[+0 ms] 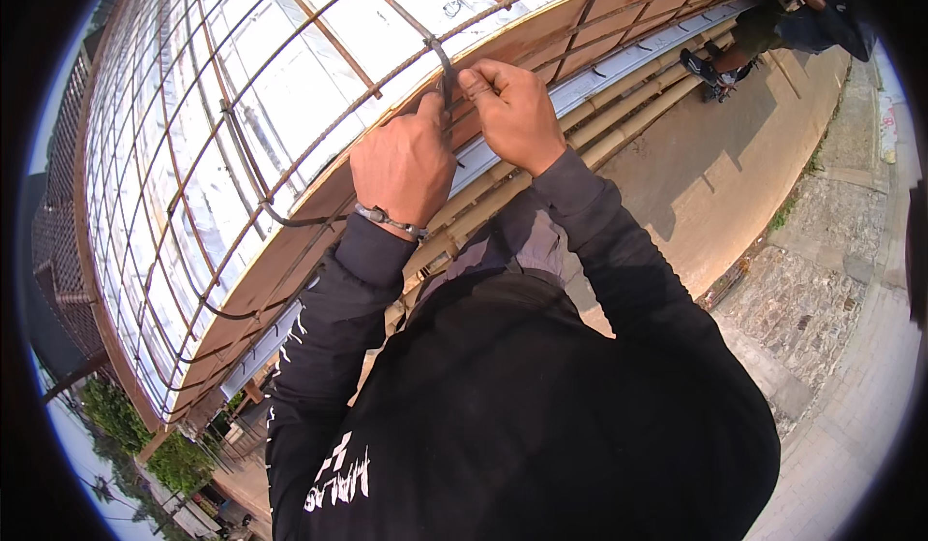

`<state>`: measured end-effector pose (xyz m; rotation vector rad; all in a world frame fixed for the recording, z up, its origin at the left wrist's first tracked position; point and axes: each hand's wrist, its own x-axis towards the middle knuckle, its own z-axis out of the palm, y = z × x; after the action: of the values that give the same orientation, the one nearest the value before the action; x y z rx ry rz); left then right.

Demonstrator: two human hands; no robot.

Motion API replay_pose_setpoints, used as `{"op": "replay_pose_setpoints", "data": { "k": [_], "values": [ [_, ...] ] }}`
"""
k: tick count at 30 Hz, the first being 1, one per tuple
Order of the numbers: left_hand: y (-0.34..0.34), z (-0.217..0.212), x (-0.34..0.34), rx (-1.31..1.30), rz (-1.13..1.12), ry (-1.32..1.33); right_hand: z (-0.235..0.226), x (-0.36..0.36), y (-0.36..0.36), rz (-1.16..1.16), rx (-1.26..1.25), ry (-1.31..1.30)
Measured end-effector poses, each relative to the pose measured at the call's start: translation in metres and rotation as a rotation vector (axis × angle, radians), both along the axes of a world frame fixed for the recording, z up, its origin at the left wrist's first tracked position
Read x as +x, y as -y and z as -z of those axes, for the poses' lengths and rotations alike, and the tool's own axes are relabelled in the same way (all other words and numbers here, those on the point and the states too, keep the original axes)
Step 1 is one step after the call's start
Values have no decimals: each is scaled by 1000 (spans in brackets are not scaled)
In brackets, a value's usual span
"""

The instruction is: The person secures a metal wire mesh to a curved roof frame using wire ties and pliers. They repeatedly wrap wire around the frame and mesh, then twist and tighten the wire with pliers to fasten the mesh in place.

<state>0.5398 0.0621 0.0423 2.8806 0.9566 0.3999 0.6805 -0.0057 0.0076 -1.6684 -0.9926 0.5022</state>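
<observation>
Rusty ribbed rebar (406, 19) crosses the mesh; left hand (401, 164) and right hand (512, 111) pinch its tie wire (447, 82).

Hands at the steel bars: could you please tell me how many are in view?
2. The left hand and the right hand sit side by side at one crossing of the steel bars. The far person's hands cannot be made out.

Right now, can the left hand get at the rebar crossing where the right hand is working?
Probably yes. The left hand is already at that crossing beside the right hand, fingers touching the bars, and nothing lies between them.
</observation>
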Motion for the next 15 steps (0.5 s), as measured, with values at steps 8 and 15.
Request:
{"op": "replay_pose_setpoints", "data": {
  "k": [8, 15],
  "values": [
    [0, 4, -2, -23, -13, 40, 20, -19, -1, 17, 212, -109],
    [-4, 8, -4, -56, 1, 9, 8, -17, 6, 70, 80, 107]
  ]
}}
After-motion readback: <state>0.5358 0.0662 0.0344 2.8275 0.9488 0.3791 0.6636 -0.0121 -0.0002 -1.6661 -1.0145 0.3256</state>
